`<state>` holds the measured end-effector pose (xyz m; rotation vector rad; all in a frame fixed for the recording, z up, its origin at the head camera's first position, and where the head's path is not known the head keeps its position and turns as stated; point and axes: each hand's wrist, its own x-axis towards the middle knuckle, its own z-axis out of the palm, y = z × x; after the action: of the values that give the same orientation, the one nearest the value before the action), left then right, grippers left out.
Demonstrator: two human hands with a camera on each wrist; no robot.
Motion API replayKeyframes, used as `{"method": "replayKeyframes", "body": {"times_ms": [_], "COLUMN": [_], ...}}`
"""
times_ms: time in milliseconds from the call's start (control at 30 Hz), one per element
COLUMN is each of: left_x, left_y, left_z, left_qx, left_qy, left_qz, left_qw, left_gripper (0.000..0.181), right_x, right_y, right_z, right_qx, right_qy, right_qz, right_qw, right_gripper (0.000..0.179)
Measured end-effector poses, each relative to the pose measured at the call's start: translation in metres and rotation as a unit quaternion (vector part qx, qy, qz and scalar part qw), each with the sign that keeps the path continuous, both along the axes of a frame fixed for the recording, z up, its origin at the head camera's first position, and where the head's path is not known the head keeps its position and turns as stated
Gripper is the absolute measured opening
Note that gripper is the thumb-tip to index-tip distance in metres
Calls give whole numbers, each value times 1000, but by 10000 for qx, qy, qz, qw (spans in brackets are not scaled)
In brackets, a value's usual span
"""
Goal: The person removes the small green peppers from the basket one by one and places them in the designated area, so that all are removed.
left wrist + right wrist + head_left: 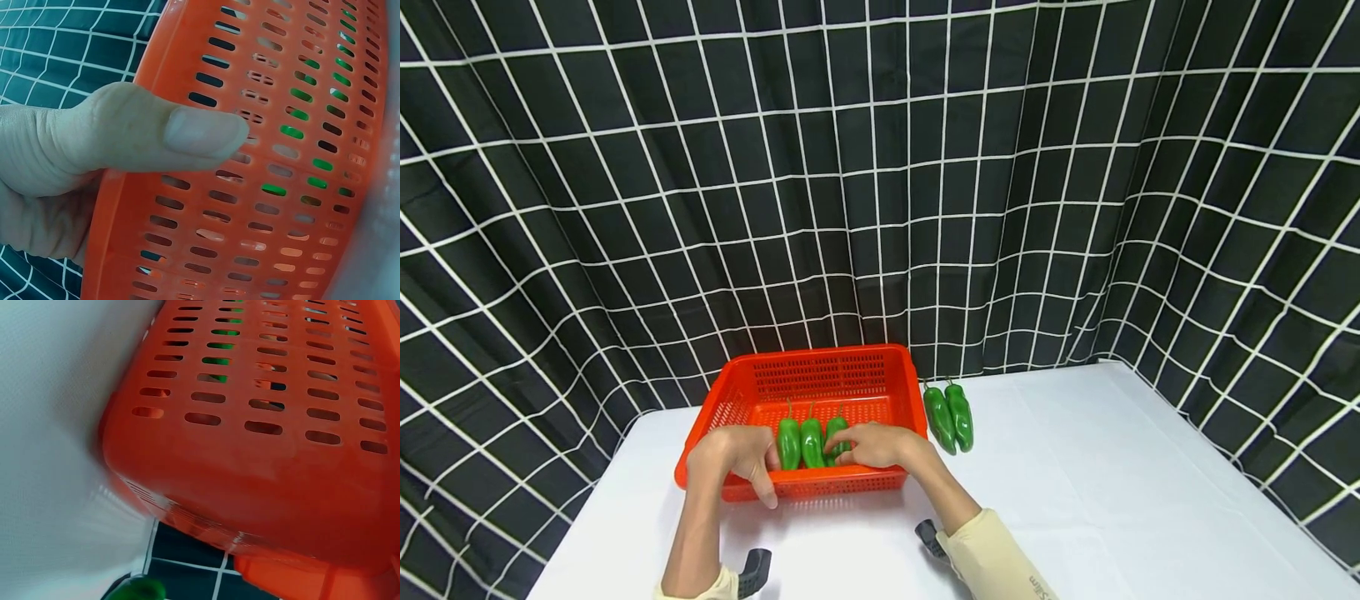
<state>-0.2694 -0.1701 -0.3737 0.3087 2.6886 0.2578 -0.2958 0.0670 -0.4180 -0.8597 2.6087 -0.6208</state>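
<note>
A red plastic basket [820, 358] with slotted walls stands on the table. Inside it, side by side along the near wall, lie three green peppers [812, 442] with their stems pointing away. My left hand [741, 454] holds the basket's near rim at the left, thumb [200, 132] outside the wall and fingers inside, beside the leftmost pepper. My right hand [876, 444] reaches over the near rim and grips the rightmost pepper [837, 427], partly covering it. In the right wrist view the basket wall [250, 481] hides that hand.
Two more green peppers [949, 417] lie on the white tabletop [1075, 467] just right of the basket. A black curtain with a white grid [880, 208] hangs behind the table and along its sides. Dark wrist devices [755, 572] sit at the sleeves.
</note>
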Motion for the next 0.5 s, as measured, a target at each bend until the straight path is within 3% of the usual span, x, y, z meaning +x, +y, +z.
{"method": "replayKeyframes", "body": {"times_ms": [300, 500], "left_x": [-1, 0], "left_y": [-1, -2], "left_z": [-2, 0], "left_qx": [111, 111], "left_qy": [-71, -16], "left_qz": [-11, -4], "left_qw": [9999, 9999], "left_gripper": [21, 21], "right_x": [-1, -2], "right_y": [1, 1], "right_z": [-1, 0], "right_qx": [36, -52], "right_qy": [-221, -41], "right_qz": [-36, -88], "right_qw": [9997, 9999], "right_gripper": [30, 28]}}
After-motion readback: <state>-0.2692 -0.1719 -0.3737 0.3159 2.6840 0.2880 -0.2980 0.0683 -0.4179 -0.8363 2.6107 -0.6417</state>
